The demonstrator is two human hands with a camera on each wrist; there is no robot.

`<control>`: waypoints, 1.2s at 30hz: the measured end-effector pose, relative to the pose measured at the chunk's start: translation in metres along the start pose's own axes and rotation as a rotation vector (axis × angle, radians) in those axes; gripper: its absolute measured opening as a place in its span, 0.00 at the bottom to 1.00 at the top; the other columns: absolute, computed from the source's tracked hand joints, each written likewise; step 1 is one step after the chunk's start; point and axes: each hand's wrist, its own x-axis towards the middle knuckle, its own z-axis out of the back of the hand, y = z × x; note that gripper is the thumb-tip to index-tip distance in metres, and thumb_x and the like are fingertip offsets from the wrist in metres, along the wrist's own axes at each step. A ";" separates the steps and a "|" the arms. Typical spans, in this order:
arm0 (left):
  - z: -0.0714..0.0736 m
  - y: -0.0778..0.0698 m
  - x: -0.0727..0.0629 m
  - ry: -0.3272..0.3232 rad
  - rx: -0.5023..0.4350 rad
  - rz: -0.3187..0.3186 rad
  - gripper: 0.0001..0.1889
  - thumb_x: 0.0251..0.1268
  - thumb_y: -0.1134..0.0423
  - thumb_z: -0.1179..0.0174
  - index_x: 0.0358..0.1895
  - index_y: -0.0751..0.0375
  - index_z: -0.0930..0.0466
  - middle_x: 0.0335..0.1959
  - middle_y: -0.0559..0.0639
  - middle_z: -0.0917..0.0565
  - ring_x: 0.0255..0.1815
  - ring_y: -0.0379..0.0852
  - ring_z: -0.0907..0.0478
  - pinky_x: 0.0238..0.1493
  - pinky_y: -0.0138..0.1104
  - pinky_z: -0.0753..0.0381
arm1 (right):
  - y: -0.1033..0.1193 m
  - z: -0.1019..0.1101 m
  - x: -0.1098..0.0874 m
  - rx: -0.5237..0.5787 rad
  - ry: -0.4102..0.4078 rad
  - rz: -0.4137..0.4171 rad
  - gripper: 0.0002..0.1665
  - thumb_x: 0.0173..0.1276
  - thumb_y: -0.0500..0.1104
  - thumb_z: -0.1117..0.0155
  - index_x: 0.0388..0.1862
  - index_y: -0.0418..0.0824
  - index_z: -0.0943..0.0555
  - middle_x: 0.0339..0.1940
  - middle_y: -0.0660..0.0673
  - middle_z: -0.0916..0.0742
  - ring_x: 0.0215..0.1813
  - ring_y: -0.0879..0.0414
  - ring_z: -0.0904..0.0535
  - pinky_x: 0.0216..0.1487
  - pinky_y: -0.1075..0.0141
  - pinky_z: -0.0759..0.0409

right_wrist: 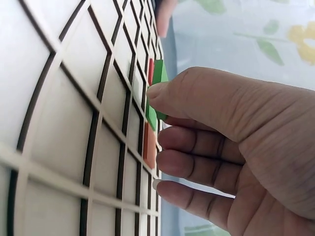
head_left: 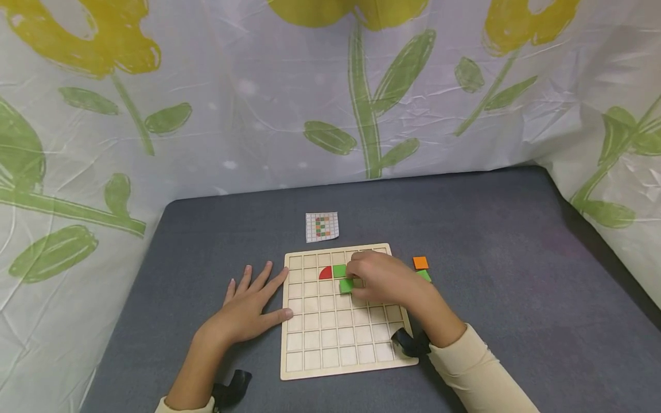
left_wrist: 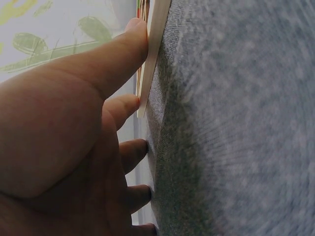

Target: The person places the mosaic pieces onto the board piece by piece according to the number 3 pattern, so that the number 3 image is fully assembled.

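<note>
Right hand [head_left: 382,279] pinches a green square tile [head_left: 345,287] over the wooden grid board [head_left: 330,338], sides roughly along its lines; left hand [head_left: 245,311], fingers wide, touches its left edge; grey tabletop [head_left: 490,258], flower-printed sheet [head_left: 248,97] beyond.

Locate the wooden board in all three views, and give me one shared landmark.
Head: wooden board, lower centre, seen from above.
Left wrist: wooden board edge-on, a narrow pale strip at top centre.
Right wrist: wooden board fills the left half.
Shared landmark: flowered backdrop.
</note>
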 end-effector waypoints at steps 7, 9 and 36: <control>0.000 0.000 0.000 -0.003 -0.006 -0.002 0.45 0.65 0.34 0.41 0.80 0.48 0.43 0.80 0.63 0.48 0.78 0.73 0.64 0.68 0.71 0.66 | 0.005 -0.002 0.010 0.021 0.016 0.026 0.05 0.54 0.33 0.31 0.27 0.43 0.18 0.27 0.52 0.21 0.30 0.59 0.28 0.34 0.65 0.26; -0.001 0.000 0.000 -0.007 -0.009 -0.003 0.45 0.65 0.35 0.40 0.80 0.49 0.43 0.80 0.63 0.48 0.78 0.73 0.64 0.68 0.71 0.66 | 0.006 -0.003 0.014 0.032 0.028 0.028 0.05 0.54 0.33 0.31 0.27 0.43 0.18 0.27 0.52 0.20 0.30 0.59 0.28 0.34 0.65 0.26; -0.004 0.002 0.002 -0.014 -0.011 0.002 0.46 0.63 0.32 0.40 0.80 0.48 0.43 0.80 0.64 0.48 0.78 0.74 0.64 0.67 0.72 0.66 | 0.015 -0.013 0.031 0.015 0.061 -0.021 0.08 0.55 0.33 0.30 0.23 0.45 0.19 0.25 0.52 0.22 0.29 0.58 0.29 0.32 0.66 0.28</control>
